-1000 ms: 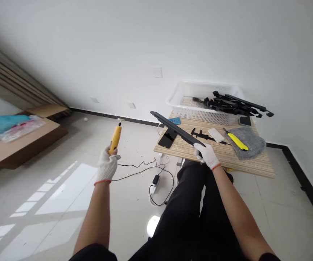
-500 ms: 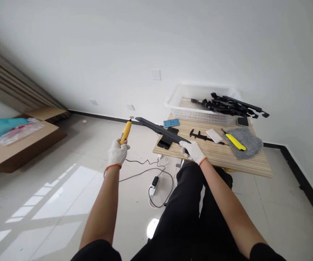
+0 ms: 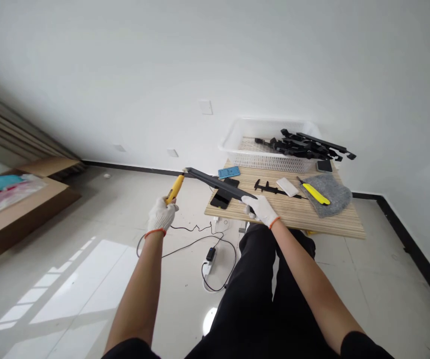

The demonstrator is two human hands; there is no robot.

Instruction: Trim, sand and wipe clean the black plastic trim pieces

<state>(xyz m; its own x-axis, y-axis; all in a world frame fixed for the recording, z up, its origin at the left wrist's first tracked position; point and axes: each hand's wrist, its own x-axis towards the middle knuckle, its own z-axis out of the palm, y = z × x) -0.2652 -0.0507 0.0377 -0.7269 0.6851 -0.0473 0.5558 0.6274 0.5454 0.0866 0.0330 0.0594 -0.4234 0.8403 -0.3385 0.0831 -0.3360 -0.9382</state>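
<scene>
The white-gloved left hand (image 3: 162, 215) grips a yellow cylindrical power tool (image 3: 176, 188); the white-gloved right hand (image 3: 259, 208) is curled around the near end of a long, matte black strip (image 3: 218, 183) slanting forward-left across a wood-grain bench (image 3: 338, 224) to the tool's tip, contact unclear. Behind, a white slotted plastic basket (image 3: 257, 162) holds angular black parts (image 3: 299, 145).

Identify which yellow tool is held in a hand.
The orange-yellow tool in the gloved left hand, its tip near the black bar; the bright yellow tool lies on the grey cloth.
</scene>
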